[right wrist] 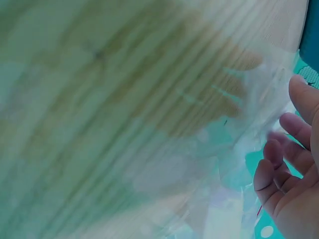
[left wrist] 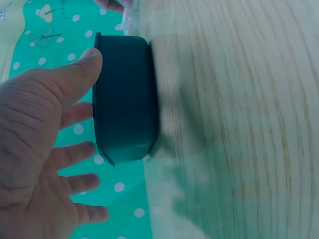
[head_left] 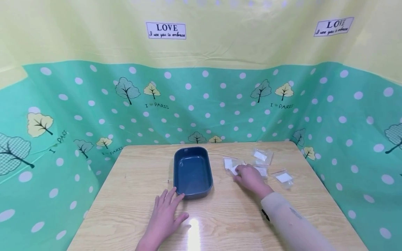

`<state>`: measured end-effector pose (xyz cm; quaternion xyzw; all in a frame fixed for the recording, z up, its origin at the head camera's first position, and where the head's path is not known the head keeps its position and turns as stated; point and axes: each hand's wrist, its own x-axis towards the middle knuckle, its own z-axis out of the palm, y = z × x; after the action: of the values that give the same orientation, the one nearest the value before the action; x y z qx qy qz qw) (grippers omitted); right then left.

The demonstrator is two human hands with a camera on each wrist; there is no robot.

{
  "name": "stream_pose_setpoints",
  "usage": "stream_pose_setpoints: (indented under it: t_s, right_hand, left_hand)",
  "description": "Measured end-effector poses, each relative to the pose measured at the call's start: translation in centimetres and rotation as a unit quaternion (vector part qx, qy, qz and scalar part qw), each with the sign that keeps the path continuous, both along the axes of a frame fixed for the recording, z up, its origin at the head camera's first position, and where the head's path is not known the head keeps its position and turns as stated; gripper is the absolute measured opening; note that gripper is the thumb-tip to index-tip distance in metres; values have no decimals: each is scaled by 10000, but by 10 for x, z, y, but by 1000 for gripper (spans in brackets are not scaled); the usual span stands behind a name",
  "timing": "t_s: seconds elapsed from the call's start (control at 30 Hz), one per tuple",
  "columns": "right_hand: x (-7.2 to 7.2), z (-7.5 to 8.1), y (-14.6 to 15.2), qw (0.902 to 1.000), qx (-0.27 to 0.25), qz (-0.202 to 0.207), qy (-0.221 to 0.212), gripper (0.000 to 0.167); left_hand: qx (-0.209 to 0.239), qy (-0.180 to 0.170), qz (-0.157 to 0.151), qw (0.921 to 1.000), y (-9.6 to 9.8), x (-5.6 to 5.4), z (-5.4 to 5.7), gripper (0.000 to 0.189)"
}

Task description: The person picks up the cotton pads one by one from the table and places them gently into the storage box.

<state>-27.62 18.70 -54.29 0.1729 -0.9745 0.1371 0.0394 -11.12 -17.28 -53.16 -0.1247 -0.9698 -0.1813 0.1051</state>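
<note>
A dark blue rectangular dish [head_left: 192, 190] stands on the table with its hollow facing up. My left hand [head_left: 164, 216] has its fingers spread at the dish's near left corner; in the left wrist view the thumb and fingers overlap the dish's rim. Over a group of small clear plastic bags with white contents, my right hand [head_left: 249, 177] reaches down with bent fingers right at a bag [head_left: 228, 163]. The right wrist view shows the thumb apart from the loosely curled fingers [right wrist: 266, 181], with nothing visible between them.
More bags lie around the right hand: one behind it [head_left: 263, 156], one by its outer side [head_left: 261, 170] and one farther right [head_left: 284, 177]. A polka-dot green and yellow curtain [head_left: 220, 104] surrounds the wooden table [head_left: 138, 181] at the back and sides.
</note>
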Motion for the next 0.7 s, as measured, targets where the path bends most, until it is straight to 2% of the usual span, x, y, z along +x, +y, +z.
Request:
stream_pose_setpoints:
  t_s: [0.23, 0.5, 0.7]
  right_hand:
    - [-2, -4, -3, 9987, -32, -320, -405, 43]
    - [-1, -3, -5, 9981, -46, -401, -457, 41]
    - [-1, -3, -5, 9974, -99, -485, -528, 36]
  left_hand:
    - [60, -430, 7, 9991, 1, 2, 1, 78]
    - [208, -533, 31, 9984, 2, 3, 4, 74]
    - [319, -583, 38, 9978, 1, 3, 3, 74]
